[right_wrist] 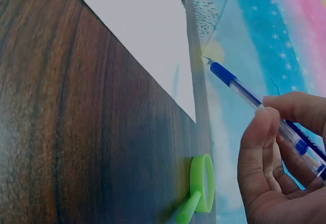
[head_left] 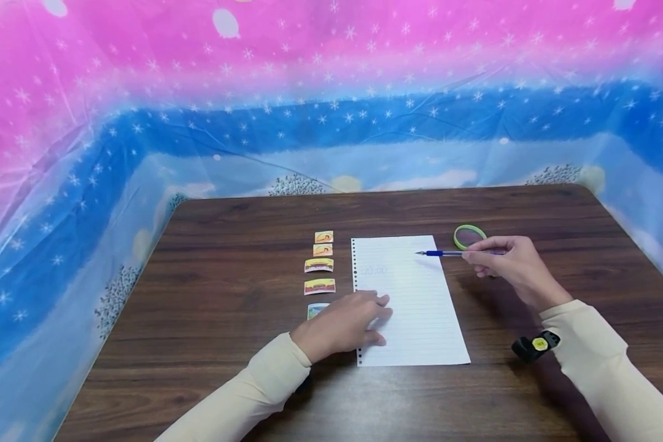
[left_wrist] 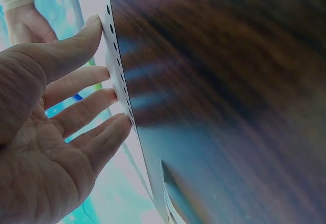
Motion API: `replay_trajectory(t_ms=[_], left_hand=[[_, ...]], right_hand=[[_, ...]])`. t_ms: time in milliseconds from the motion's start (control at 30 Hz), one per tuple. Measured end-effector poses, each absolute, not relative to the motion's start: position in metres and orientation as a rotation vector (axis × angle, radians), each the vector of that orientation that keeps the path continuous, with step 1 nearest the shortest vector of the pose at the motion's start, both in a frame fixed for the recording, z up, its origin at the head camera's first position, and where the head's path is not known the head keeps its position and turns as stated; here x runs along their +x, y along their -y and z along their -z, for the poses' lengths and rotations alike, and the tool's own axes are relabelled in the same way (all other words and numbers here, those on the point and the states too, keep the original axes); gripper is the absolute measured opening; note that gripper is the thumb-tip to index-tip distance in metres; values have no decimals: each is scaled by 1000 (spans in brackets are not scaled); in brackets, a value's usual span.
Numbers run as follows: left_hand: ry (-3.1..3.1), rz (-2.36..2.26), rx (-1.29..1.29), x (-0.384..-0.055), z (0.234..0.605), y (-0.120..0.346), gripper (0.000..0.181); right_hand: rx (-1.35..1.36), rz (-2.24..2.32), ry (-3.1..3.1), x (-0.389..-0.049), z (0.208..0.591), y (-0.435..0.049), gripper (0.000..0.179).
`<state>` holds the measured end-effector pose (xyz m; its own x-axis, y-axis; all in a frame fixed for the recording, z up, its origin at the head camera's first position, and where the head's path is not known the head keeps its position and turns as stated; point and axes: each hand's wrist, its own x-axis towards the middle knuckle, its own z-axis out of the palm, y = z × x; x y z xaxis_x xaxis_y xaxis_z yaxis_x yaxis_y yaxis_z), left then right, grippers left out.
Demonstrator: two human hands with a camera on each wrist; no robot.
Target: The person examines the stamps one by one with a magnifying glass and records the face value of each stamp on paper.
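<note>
A lined sheet of paper (head_left: 414, 307) with punched holes down its left edge lies on the table, with faint writing near its upper left. My left hand (head_left: 342, 325) rests on that edge, fingertips touching the paper and fingers slightly bent; in the left wrist view the thumb (left_wrist: 76, 46) and fingers are spread. A blue, clear-barrelled pen (right_wrist: 244, 92) is pinched between the thumb and fingers of my right hand (head_left: 522, 267). Its uncovered tip points left, above the upper right of the sheet. Just beyond the right hand lies a green-rimmed magnifying glass (head_left: 456, 237).
Several small picture cards form a column left of the paper, from an orange card (head_left: 323, 237) at the top to a bluish card (head_left: 317, 310) partly hidden by my left hand. The dark wooden table (head_left: 226, 276) is bordered by a pink and blue patterned cloth (head_left: 331, 126).
</note>
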<state>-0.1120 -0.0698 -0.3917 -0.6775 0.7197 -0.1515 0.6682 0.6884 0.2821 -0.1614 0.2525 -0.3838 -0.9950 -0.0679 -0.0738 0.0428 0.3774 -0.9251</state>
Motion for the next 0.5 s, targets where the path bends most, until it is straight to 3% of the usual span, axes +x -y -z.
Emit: replay_trajectory(t_ms=[200, 500], left_hand=[[-2655, -289, 1115, -111, 392, 70, 50], [-2664, -287, 1142, -112, 392, 69, 48]], right_hand=[[1, 1699, -2532, -161, 380, -251, 47], [-123, 1801, -2434, -163, 376, -247, 36]])
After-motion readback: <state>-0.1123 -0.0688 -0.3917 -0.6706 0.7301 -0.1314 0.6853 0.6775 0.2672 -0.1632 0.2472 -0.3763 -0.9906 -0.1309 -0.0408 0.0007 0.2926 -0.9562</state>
